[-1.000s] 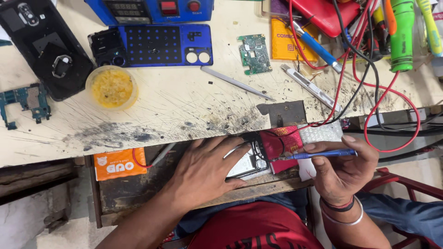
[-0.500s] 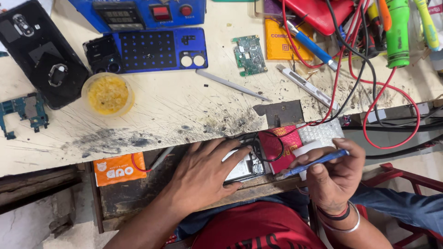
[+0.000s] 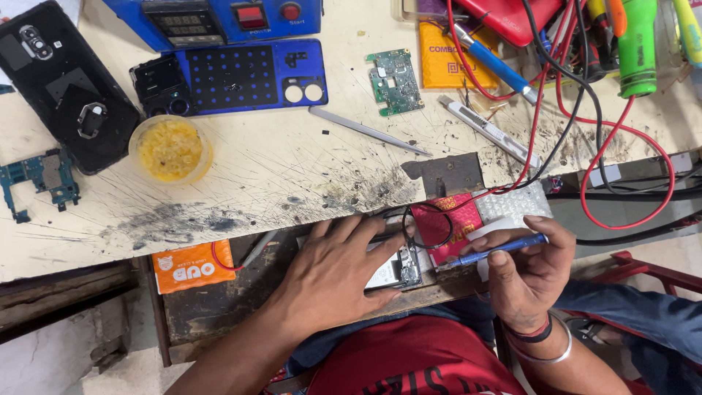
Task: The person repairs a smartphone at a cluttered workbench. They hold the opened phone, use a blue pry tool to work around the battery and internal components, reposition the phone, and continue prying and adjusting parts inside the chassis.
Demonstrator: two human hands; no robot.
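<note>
Here, landmark: the opened phone (image 3: 398, 267), a flat slab with its bare innards showing, lay in a shallow drawer below the workbench edge.
Left hand: the left hand (image 3: 333, 278) lay flat over the phone's left part, fingers spread and pressing it down, gripping nothing.
Right hand: the right hand (image 3: 530, 274), just right of the phone, was curled round a slim blue screwdriver (image 3: 497, 251); its metal tip pointed left toward the phone.
Red packet: a glossy red packet (image 3: 446, 223) lay touching the phone's upper right, with a thin black wire looped over it.
Tweezers: straight steel tweezers (image 3: 369, 132) lay well above the phone on the bench.
Circuit board: a small green circuit board (image 3: 395, 80) sat farther above the phone.
Tub: a round yellow tub (image 3: 170, 148) of grainy paste stood up and left of the phone.
Surface: the workbench (image 3: 278, 183) above the phone was pale, scratched all over and smeared with black grime.
Cables: red and black cables (image 3: 585, 132) trailed up and right of the phone.
</note>
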